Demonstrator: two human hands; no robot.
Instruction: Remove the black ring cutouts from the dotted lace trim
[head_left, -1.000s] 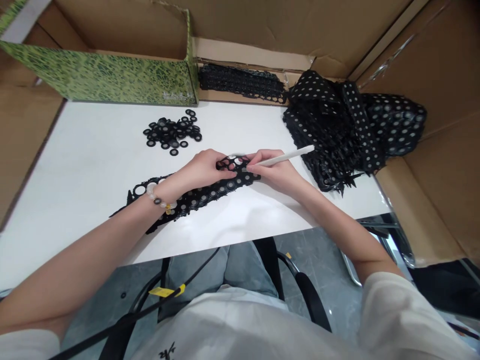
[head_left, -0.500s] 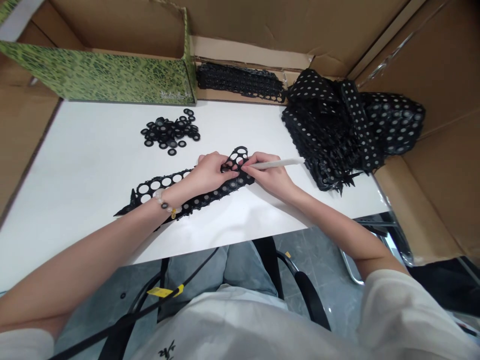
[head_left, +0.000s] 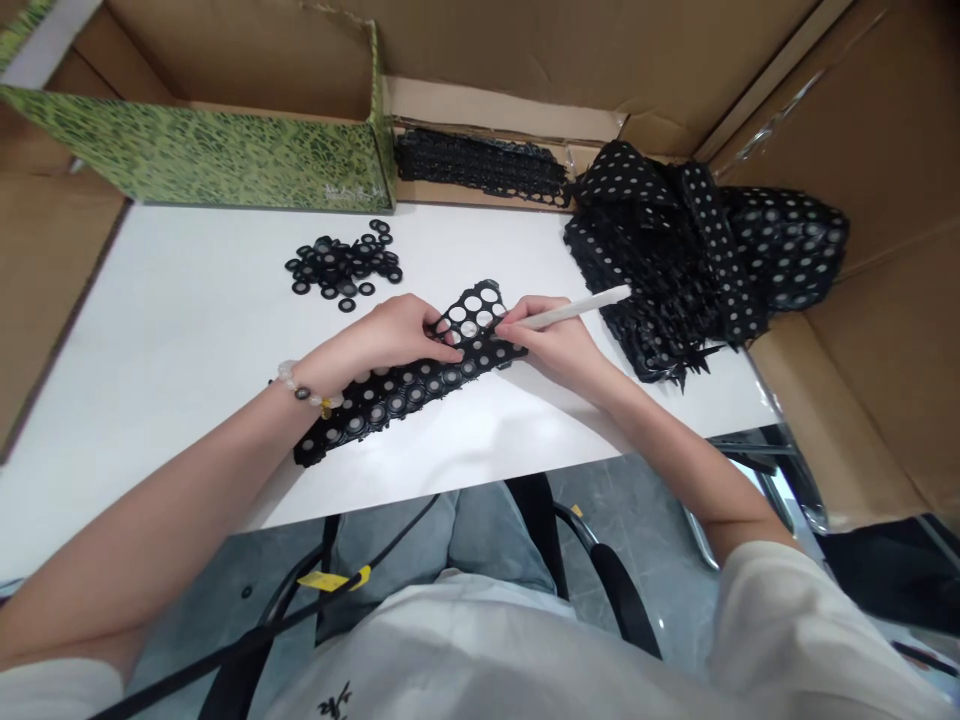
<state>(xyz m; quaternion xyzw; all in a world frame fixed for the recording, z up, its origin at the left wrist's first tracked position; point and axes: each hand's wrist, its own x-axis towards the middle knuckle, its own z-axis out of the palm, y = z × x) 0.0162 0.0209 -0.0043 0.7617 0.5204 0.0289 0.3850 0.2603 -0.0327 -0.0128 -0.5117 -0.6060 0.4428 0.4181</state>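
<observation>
A black perforated rubber strip [head_left: 409, 392] lies aslant on the white table. Its upper right end shows large open holes, while the lower rows still have ringed discs with small grey centres. My left hand [head_left: 394, 335] grips the strip's upper edge, thumb on top and fingers partly hidden behind it. In my right hand [head_left: 551, 335] is a slim white pen-like tool [head_left: 577, 307], its tip down at the strip near the open holes. Beyond my left hand lies a loose pile of black rubber rings [head_left: 341, 265].
A green patterned cardboard box [head_left: 247, 150] stands at the back left. Beside it, flattened black perforated strips [head_left: 480, 165] lie in a cardboard tray. A heap of dotted black sheets [head_left: 675, 260] fills the back right. Cardboard walls [head_left: 862, 150] enclose the white table [head_left: 187, 300].
The strip has shifted right and its holed end now lies flatter, showing more open holes. My left hand has moved slightly left along it. The white tool's rear end has risen to the right.
</observation>
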